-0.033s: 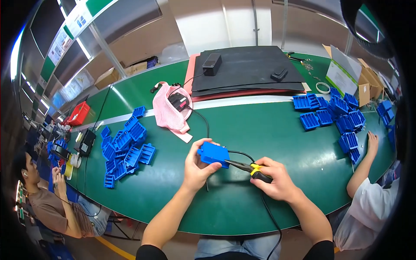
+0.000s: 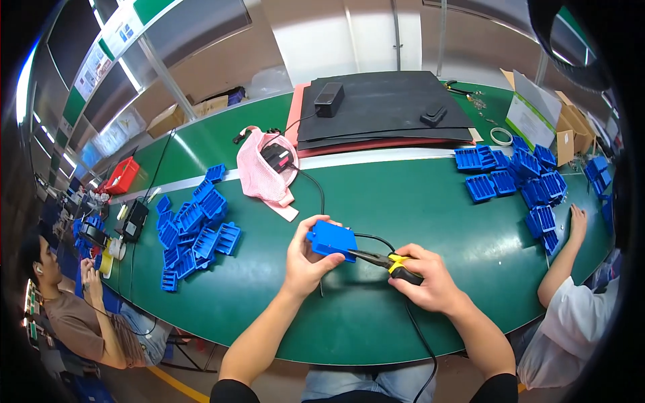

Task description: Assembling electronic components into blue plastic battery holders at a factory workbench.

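Note:
My left hand (image 2: 306, 262) is closed around a blue plastic box (image 2: 332, 238), thumb along its near side, above the middle of the green table. In my right hand (image 2: 430, 279) is a pair of long-nose pliers (image 2: 396, 266) with yellow and black handles. The jaw tips touch the near right corner of the box; whether they pinch anything there is too small to tell. A black cable (image 2: 376, 240) curves behind the box toward the pliers, and another stretch hangs below my right hand past the table edge.
Piles of blue slotted plastic parts lie at left (image 2: 195, 221) and right (image 2: 531, 176). Beyond the box are a pink cloth (image 2: 259, 176) and stacked black sheets (image 2: 390, 101). A co-worker (image 2: 87, 302) sits at left; another person's forearm (image 2: 564, 258) rests at right.

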Demonstrator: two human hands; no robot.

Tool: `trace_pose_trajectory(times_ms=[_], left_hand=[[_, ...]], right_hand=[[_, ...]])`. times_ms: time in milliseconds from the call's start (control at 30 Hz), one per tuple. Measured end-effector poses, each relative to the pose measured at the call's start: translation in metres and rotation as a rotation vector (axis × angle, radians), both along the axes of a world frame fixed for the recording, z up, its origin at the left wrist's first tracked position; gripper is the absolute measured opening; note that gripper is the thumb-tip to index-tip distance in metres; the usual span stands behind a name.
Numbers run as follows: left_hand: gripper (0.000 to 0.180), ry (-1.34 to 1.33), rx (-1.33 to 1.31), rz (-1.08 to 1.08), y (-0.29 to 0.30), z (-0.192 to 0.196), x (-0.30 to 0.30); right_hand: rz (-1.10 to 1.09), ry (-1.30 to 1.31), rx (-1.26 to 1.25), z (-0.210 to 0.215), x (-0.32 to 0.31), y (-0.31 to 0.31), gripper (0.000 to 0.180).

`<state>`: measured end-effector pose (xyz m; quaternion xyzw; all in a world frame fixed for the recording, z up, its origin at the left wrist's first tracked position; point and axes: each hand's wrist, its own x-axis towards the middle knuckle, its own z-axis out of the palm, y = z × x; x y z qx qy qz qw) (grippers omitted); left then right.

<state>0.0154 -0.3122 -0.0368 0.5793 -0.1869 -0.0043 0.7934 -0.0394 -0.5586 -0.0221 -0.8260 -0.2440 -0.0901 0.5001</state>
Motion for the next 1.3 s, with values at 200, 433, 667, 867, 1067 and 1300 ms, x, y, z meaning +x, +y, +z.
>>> trace_pose_trajectory(times_ms=[200,433,667,867,1067,1300], left_hand=[[0.070,0.005,0.001,-0.028,-0.001,0.002,0.000],[0.070,0.019,-0.014,-0.030,0.000,0.000,0.002],[0.070,0.036,0.013,-0.018,-0.001,0.003,0.000],[0.068,0.018,0.048,-0.025,0.000,0.006,0.000],[0.066,0.075,0.103,-0.013,0.003,0.011,-0.001],[0.067,0.092,0.104,-0.040,0.007,0.010,0.003]], right_hand=[[-0.046,-0.100,-0.091,-0.002,0.001,-0.005,0.017],[-0.061,-0.161,-0.177,-0.003,0.003,-0.007,0.016],[-0.062,-0.197,-0.273,-0.006,0.003,-0.008,0.017],[-0.034,-0.129,-0.313,-0.006,0.000,-0.006,0.018],[-0.047,-0.094,-0.267,-0.011,-0.003,-0.005,0.017],[-0.020,-0.129,-0.187,-0.009,0.000,-0.002,0.017]])
